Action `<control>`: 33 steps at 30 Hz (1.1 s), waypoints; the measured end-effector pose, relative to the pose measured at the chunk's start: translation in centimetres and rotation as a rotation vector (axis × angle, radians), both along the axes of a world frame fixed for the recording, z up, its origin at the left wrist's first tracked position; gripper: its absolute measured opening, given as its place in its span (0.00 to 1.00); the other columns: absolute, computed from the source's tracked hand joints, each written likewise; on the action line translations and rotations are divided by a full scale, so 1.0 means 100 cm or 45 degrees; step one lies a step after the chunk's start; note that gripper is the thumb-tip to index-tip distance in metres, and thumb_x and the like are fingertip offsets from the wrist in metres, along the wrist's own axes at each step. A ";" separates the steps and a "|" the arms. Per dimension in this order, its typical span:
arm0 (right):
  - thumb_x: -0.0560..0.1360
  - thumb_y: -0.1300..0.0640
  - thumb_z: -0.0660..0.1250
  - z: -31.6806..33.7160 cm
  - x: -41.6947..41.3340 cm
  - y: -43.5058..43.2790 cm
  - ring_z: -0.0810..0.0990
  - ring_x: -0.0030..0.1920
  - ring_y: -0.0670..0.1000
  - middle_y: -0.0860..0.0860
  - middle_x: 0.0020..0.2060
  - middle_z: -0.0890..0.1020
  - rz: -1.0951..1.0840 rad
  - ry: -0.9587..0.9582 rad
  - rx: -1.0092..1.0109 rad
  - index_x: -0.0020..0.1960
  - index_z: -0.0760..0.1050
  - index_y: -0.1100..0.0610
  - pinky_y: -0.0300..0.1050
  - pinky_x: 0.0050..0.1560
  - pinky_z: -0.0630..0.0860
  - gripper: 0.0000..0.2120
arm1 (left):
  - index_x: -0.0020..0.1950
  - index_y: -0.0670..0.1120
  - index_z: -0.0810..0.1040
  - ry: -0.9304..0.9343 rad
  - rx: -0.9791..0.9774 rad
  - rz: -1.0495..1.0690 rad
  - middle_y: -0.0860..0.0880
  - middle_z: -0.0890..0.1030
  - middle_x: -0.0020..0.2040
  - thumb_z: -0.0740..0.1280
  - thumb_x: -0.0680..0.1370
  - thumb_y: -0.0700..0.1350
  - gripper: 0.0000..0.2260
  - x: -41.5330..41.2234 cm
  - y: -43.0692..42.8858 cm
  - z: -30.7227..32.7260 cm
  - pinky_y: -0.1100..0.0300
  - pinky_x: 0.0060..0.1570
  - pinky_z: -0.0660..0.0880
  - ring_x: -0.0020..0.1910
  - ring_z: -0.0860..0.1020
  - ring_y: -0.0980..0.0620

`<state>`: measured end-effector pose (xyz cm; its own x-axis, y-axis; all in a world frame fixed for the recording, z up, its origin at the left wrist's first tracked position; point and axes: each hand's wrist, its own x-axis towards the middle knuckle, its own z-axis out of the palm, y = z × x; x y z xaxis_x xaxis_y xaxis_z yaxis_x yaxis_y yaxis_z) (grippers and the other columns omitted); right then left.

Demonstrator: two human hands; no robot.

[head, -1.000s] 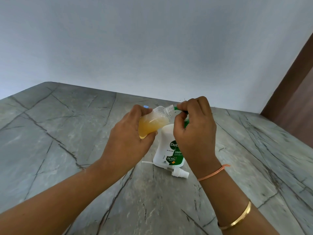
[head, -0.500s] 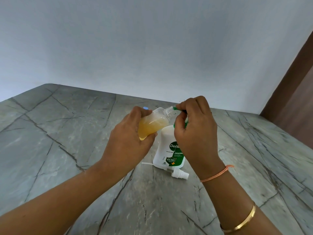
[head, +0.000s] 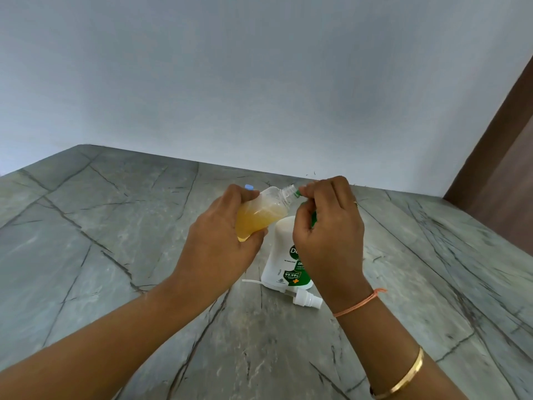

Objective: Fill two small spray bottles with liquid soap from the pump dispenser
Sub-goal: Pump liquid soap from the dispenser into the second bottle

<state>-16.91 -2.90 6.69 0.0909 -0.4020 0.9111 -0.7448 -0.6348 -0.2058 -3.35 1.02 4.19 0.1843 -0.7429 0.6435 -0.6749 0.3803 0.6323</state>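
Small clear plastic spray bottle [head: 264, 212], approx half full of amber liquid soap, is held tilted in mid-air above the grey veined stone counter [head: 101, 241], neck pointing up-right toward the green pump nozzle [head: 297, 192]. Bottle mouth and nozzle tip are touching or just apart; cannot tell which.

Change vs. 1 s ago: minimal. Bottle tilt, soap level and both hand positions match the earlier views; the camera view has shifted slightly. Judgement: filling of this bottle is in progress, pump strokes ongoing, level not visibly rising between views. Bottle no. 2 not started, as far as can be seen.

Grip state:
- Left hand [head: 219, 243]: fingers wrapped closed round the bottle body, supporting it from below and behind.
- Right hand [head: 328, 226]: curled closed over the pump head of the white soap dispenser w/ green label [head: 284, 255], fingertips pinched at the nozzle.

Count:
- Spray bottles: 1 visible; a small blue item [head: 249, 187] shows behind the left hand, identity unclear.
- Dispensers: 1, standing on counter under the right hand.
- White spray-pump tops w/ dip tube [head: 305, 298]: 1, lying on counter just in front of dispenser.
- Hands: 2; right forearm carries 1 orange thread band [head: 360, 303] and 1 gold bangle [head: 403, 376]
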 end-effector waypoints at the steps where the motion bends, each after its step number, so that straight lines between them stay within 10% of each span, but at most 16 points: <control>1: 0.67 0.69 0.62 0.002 -0.001 0.000 0.77 0.39 0.56 0.58 0.41 0.77 0.000 0.007 0.011 0.44 0.77 0.63 0.38 0.35 0.67 0.08 | 0.59 0.51 0.70 0.001 0.001 -0.001 0.53 0.77 0.53 0.74 0.69 0.47 0.21 0.000 0.000 0.000 0.51 0.45 0.79 0.47 0.76 0.51; 33: 0.67 0.70 0.63 0.007 -0.002 -0.001 0.76 0.38 0.54 0.58 0.40 0.76 0.026 -0.012 0.029 0.43 0.76 0.63 0.39 0.34 0.68 0.07 | 0.58 0.51 0.70 0.034 -0.022 -0.020 0.54 0.77 0.53 0.73 0.69 0.47 0.20 -0.001 -0.001 -0.003 0.55 0.46 0.78 0.49 0.76 0.54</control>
